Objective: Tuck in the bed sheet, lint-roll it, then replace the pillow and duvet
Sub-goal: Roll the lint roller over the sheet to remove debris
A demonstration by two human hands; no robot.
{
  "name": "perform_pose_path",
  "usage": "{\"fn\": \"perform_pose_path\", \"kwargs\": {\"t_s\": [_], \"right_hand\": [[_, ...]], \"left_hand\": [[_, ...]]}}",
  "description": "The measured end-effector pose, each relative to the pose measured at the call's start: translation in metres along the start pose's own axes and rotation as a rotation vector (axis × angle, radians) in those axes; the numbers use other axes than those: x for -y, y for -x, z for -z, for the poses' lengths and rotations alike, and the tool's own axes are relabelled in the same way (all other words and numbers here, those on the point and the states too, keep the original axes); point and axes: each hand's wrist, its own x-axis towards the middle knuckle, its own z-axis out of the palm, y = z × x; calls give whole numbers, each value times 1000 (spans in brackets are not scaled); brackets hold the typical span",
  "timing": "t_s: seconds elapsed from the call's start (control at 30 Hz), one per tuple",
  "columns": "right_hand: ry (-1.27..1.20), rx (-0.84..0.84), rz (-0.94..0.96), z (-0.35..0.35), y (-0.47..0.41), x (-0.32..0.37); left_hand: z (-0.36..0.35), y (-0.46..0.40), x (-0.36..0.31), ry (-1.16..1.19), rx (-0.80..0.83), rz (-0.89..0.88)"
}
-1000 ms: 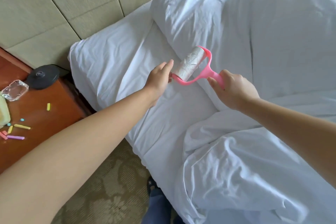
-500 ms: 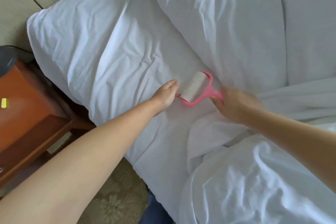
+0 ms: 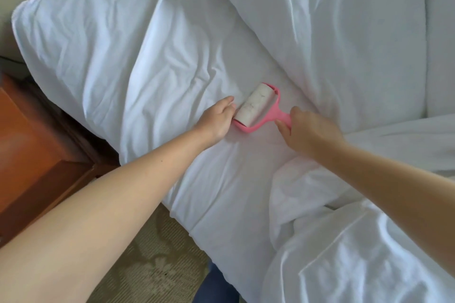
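Head view — right hand (image 3: pixel 307 134) grips lint roller (image 3: pixel 256 108) (on sheet (image 3: pixel 147 76)).

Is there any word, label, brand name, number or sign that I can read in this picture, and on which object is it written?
None can be read.
Pink plastic lint roller: no print shows, only dark lint specks on its white paper roll.
White bed sheet, white duvet, orange-brown wooden bedside table: plain, no text.

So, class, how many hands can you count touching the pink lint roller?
2. The left hand touches the near end of the lint roller; the right hand grips its pink handle, over the bed sheet.
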Motion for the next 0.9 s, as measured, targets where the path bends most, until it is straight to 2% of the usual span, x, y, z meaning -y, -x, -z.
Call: {"fn": "perform_pose_path", "kwargs": {"t_s": [0.23, 0.43, 0.53, 0.9], "right_hand": [[111, 58, -39, 14, 32, -23], [46, 3, 0, 4, -11, 17], [43, -30, 34, 1, -20, 20], [158, 71, 13, 13, 27, -22]], "left_hand": [[-21, 20, -8, -18, 123, -32], [2, 6, 3, -103, -32, -57], [14, -3, 8, -58, -61, -28], [-6, 13, -9, -31, 74, 22]]}}
